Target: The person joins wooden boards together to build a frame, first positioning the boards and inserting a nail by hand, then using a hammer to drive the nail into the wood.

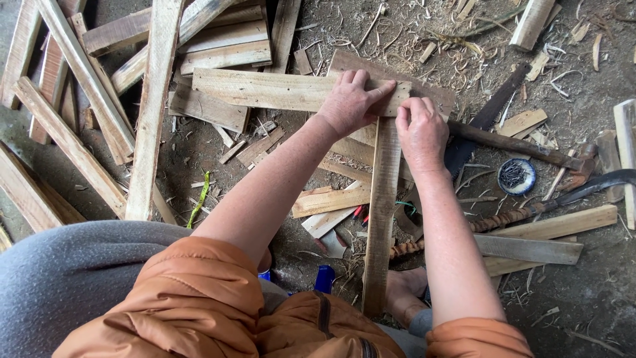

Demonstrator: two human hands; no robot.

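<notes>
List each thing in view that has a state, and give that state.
Left hand: flat, pressing on the crosswise plank.
Right hand: fingers pinched at the joint.
Upright plank: butted under the crosswise plank.
Nail tin: open, nails inside.
Hammer: lying unused.

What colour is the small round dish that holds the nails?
The small round dish is blue with a white inside, seen in the head view, right of the right hand.

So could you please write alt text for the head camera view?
Seen from above, the left hand presses a horizontal wooden slat while the right hand grips the top of a vertical slat meeting it, forming a T over a shaving-strewn floor. A hammer lies to the right.
</notes>
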